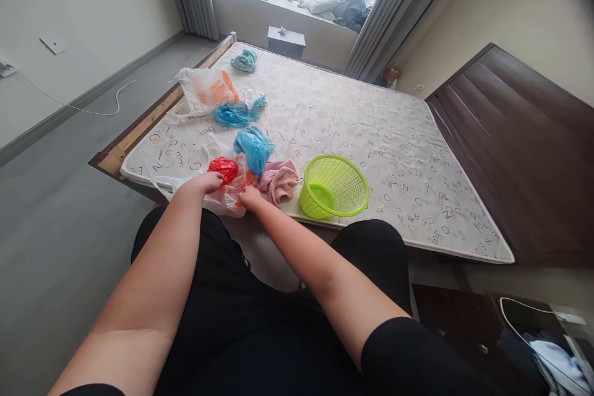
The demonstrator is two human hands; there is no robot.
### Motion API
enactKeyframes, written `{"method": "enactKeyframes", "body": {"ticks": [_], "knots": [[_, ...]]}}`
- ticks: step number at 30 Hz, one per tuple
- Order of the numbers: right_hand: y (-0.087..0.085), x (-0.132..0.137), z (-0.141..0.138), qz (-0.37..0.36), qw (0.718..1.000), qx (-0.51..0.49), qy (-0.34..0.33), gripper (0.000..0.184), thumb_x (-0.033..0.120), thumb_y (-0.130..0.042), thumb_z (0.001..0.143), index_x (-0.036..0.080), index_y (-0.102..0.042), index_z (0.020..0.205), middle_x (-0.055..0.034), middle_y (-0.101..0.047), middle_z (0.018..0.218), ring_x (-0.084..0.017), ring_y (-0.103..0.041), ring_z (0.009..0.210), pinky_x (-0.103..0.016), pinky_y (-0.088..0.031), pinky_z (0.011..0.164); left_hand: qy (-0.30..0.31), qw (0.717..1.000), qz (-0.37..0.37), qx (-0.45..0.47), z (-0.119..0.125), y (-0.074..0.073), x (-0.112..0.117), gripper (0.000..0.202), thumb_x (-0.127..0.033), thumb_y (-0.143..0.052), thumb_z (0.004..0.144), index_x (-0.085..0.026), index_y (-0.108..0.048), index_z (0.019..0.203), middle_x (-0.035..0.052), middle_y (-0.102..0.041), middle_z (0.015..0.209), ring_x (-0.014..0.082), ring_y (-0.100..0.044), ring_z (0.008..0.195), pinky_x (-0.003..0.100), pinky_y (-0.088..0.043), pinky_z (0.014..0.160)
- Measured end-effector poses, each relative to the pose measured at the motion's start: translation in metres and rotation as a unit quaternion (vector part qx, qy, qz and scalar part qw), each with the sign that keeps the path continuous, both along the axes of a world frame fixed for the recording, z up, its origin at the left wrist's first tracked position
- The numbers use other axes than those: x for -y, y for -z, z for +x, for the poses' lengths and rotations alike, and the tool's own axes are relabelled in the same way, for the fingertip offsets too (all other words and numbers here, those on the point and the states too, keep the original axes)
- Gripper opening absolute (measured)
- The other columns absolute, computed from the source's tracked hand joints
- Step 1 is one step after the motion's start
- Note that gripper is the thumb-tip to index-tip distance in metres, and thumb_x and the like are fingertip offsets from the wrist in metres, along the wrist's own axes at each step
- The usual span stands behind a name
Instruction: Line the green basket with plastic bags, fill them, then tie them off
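On the mattress [371, 154], approx. 2 blue plastic bags [254, 148], 2 white bags w/ orange print [206, 90], 1 red bag [223, 169], 1 pink towel [278, 180], 1 green basket [331, 187], prob. 1 teal coil [244, 60], plus 2 hands [207, 183].

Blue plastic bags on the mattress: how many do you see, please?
2. One blue bag lies beside the orange-printed white bag; another blue bag lies above the pink towel. More could be hidden.
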State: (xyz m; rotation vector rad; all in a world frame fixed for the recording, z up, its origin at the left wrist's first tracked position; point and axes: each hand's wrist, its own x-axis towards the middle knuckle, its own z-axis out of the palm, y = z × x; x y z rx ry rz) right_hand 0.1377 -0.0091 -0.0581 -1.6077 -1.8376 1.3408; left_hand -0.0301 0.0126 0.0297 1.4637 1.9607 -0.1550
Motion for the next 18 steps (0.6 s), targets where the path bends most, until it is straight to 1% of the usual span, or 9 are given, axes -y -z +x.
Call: {"method": "enactKeyframes", "body": {"ticks": [2,5,9,10,11,13,15,17,18], "knots": [[-0.002,-0.001,-0.003,-0.011,1.000,0.014,0.003,0.031,0.011,-0.056,0.089,0.015,-0.077,0.111,-0.0105,-0.078,0.116,-0.029,-0.069,0.117,-0.041,-0.051,0.108,0.008,1.000,0.016,0.005,-0.002,0.008,-0.003,0.037,-0.024,-0.062,0.084,-0.021,-0.078,0.118,0.0161,-0.076,0.125,0.0334,-0.072,0.105,0.038,-0.057,0.086],[-0.018,-0.003,-0.001,0.044,0.999,0.001,-0.002,0.036,0.008,-0.049,0.092,0.014,-0.077,0.115,-0.0112,-0.075,0.129,-0.026,-0.067,0.125,-0.038,-0.049,0.114,0.004,0.998,0.061,0.018,-0.005,0.020,-0.007,0.040,-0.028,-0.070,0.083,-0.021,-0.076,0.122,0.0179,-0.074,0.128,0.0362,-0.071,0.114,0.041,-0.055,0.095],[-0.053,-0.004,0.010,0.136,0.988,-0.067,-0.017,0.040,0.010,-0.049,0.095,0.014,-0.077,0.122,-0.0100,-0.071,0.140,-0.023,-0.062,0.136,-0.036,-0.043,0.123,-0.090,0.987,0.132,0.033,-0.003,0.025,-0.007,0.074,-0.041,-0.083,0.079,-0.022,-0.062,0.147,0.0248,-0.054,0.153,0.0406,-0.072,0.108,0.046,-0.056,0.089],[-0.063,-0.004,0.013,0.151,0.985,-0.084,-0.018,0.040,0.010,-0.049,0.096,0.016,-0.078,0.124,-0.0088,-0.070,0.141,-0.022,-0.061,0.137,-0.037,-0.041,0.124,-0.110,0.983,0.144,0.037,-0.002,0.024,-0.007,0.080,-0.043,-0.084,0.078,-0.023,-0.058,0.151,0.0259,-0.051,0.155,0.0407,-0.073,0.107,0.046,-0.056,0.088],[-0.073,-0.003,0.017,0.165,0.981,-0.097,-0.017,0.040,0.011,-0.050,0.096,0.018,-0.078,0.124,-0.0075,-0.070,0.142,-0.021,-0.061,0.138,-0.037,-0.040,0.126,-0.120,0.980,0.154,0.044,0.000,0.022,-0.006,0.082,-0.043,-0.085,0.078,-0.022,-0.056,0.152,0.0260,-0.052,0.153,0.0404,-0.072,0.107,0.045,-0.056,0.087],[-0.093,-0.002,0.025,0.186,0.975,-0.120,-0.020,0.038,0.012,-0.052,0.096,0.021,-0.080,0.121,-0.0052,-0.072,0.140,-0.021,-0.061,0.139,-0.039,-0.039,0.127,-0.125,0.975,0.172,0.059,0.003,0.019,-0.007,0.075,-0.041,-0.082,0.081,-0.020,-0.058,0.149,0.0234,-0.064,0.140,0.0395,-0.072,0.108,0.044,-0.055,0.088],[-0.113,-0.002,0.035,0.203,0.969,-0.138,-0.025,0.036,0.014,-0.055,0.096,0.024,-0.082,0.118,-0.0036,-0.073,0.137,-0.021,-0.062,0.138,-0.040,-0.041,0.126,-0.135,0.968,0.202,0.062,0.004,0.016,-0.008,0.057,-0.038,-0.076,0.086,-0.018,-0.064,0.138,0.0198,-0.073,0.125,0.0386,-0.070,0.110,0.044,-0.053,0.091],[-0.134,-0.003,0.050,0.222,0.963,-0.151,-0.020,0.034,0.017,-0.057,0.096,0.025,-0.082,0.116,-0.0027,-0.073,0.137,-0.021,-0.061,0.138,-0.040,-0.041,0.126,-0.160,0.956,0.239,0.055,0.003,0.015,-0.010,0.042,-0.032,-0.071,0.090,-0.017,-0.067,0.129,0.0190,-0.074,0.119,0.0383,-0.069,0.112,0.045,-0.052,0.093],[-0.145,-0.004,0.060,0.234,0.959,-0.160,-0.010,0.033,0.018,-0.058,0.096,0.026,-0.082,0.116,-0.0023,-0.072,0.138,-0.021,-0.061,0.138,-0.040,-0.041,0.126,-0.175,0.950,0.254,0.051,0.002,0.016,-0.011,0.039,-0.030,-0.069,0.090,-0.016,-0.067,0.127,0.0194,-0.074,0.119,0.0385,-0.069,0.113,0.046,-0.051,0.094]]}}
